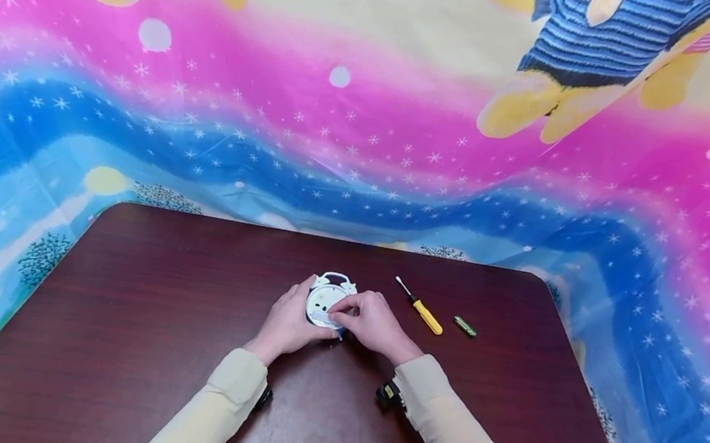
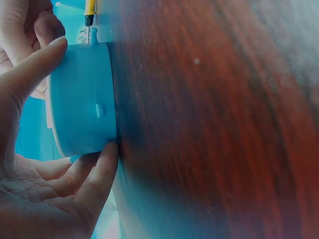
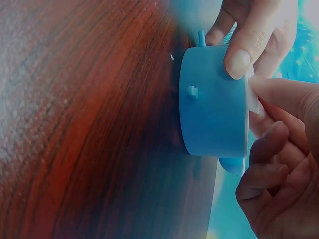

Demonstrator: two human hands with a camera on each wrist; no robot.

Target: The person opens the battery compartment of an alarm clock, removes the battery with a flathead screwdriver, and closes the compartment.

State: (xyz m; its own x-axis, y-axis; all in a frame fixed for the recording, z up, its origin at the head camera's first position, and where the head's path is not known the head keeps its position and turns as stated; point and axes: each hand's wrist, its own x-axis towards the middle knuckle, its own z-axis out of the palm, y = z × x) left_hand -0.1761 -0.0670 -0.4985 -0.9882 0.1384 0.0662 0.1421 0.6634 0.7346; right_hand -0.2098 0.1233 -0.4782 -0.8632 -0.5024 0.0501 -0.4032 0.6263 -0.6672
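A small twin-bell alarm clock (image 1: 321, 297) lies face down on the table, its white back up and its handle pointing away. Its rounded side (image 3: 212, 107) looks blue in both wrist views. My left hand (image 1: 288, 323) holds the clock from the left, thumb at the near side and fingers round the far side. Over the back, my right hand (image 1: 375, 323) pinches a small white battery cover (image 3: 253, 98) between thumb and forefinger. That cover stands slightly proud of the clock's back in the right wrist view, and the fingertips hide part of it.
On the dark wooden table (image 1: 140, 343), a yellow-handled screwdriver (image 1: 426, 316) lies right of the hands. A green battery (image 1: 465, 326) is just beyond it to the right. A patterned cloth (image 1: 337, 151) hangs behind the table and along its sides.
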